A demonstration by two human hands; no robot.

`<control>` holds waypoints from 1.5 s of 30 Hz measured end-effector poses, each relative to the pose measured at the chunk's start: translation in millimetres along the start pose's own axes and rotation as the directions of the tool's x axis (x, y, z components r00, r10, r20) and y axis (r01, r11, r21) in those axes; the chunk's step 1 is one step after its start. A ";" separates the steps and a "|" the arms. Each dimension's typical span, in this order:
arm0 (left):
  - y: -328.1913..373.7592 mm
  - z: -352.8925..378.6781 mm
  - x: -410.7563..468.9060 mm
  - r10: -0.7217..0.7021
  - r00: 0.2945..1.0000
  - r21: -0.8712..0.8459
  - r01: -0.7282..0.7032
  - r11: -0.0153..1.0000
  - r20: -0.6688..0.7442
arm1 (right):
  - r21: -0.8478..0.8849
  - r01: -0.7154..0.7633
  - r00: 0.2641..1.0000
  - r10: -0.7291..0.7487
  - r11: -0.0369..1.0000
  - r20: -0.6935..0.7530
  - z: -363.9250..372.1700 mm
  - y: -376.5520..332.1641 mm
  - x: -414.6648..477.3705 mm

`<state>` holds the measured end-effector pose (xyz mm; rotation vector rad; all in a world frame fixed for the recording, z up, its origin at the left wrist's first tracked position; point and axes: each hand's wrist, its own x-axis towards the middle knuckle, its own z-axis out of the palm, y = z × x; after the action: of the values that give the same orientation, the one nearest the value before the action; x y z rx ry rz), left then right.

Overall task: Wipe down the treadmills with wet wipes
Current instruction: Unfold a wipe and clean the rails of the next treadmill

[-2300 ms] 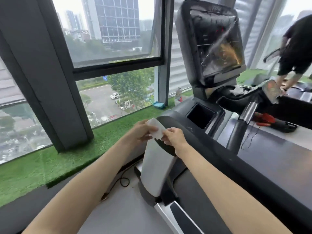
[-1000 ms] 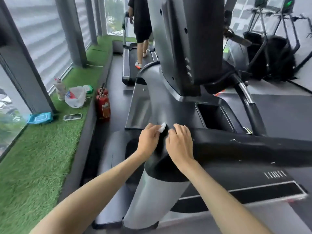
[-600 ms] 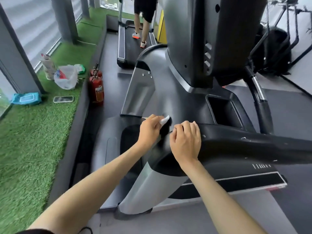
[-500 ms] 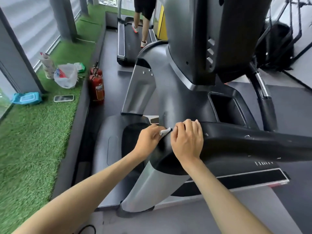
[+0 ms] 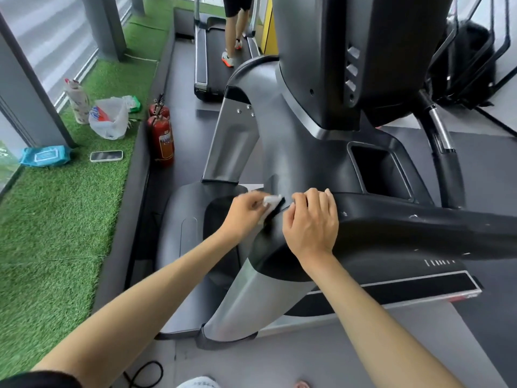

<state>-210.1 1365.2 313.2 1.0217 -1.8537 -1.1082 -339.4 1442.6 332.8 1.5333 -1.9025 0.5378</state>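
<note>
I stand at the front of a grey and black treadmill (image 5: 279,147), behind its console. A small white wet wipe (image 5: 270,201) is pinched in my left hand (image 5: 246,212) and lies against the black end of the handrail arm (image 5: 405,231), on its left side. My right hand (image 5: 310,222) rests on top of that same arm, fingers curled over its edge, just right of the wipe. Most of the wipe is hidden by my fingers.
Two red fire extinguishers (image 5: 161,135) stand left of the treadmill. On the green turf (image 5: 56,219) lie a blue wipes pack (image 5: 43,156), a phone (image 5: 106,156), a plastic bag (image 5: 109,119) and a bottle (image 5: 77,100). A person's legs (image 5: 233,32) are on another treadmill behind.
I turned from the window side to the treadmill's front. Both hands came down onto the handrail arm; my left hand keeps shifting the wipe slightly along the arm's end.
</note>
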 end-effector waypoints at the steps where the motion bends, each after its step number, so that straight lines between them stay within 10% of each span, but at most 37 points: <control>1: 2.7 -0.8 11.2 -0.036 0.999 -0.027 0.035 0.999 -0.028 | -0.002 -0.003 1.000 0.003 1.000 -0.005 -0.5 -0.4 -0.2; 11: -21.9 3.3 -24.6 -0.162 0.985 -0.104 0.167 0.980 0.058 | 0.031 -0.003 1.000 0.002 1.000 0.012 -0.4 -0.5 -0.3; 18: 20.9 10.0 56.3 -0.079 0.950 0.051 0.099 0.994 -0.303 | 0.025 0.020 1.000 -0.020 0.999 -0.007 -3.8 -0.3 0.0; 25: 6.1 24.9 9.6 0.227 0.960 0.184 -0.196 0.963 -0.165 | 0.028 0.015 1.000 -0.016 1.000 0.018 -2.9 0.3 -0.7; 35: 1.4 38.5 14.5 0.189 0.928 0.163 -0.143 0.976 -0.320 | 0.126 0.210 0.977 -0.205 0.970 -0.056 -13.1 33.2 2.7; 45: 33.6 34.1 85.4 -0.028 0.950 -0.045 0.015 0.999 -0.311 | 0.243 -0.032 0.999 0.021 0.970 0.048 -11.9 87.1 17.4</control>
<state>-283.9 1310.9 347.7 1.1245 -1.5642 -0.9325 -423.3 1459.0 359.6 1.6872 -1.9507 0.7796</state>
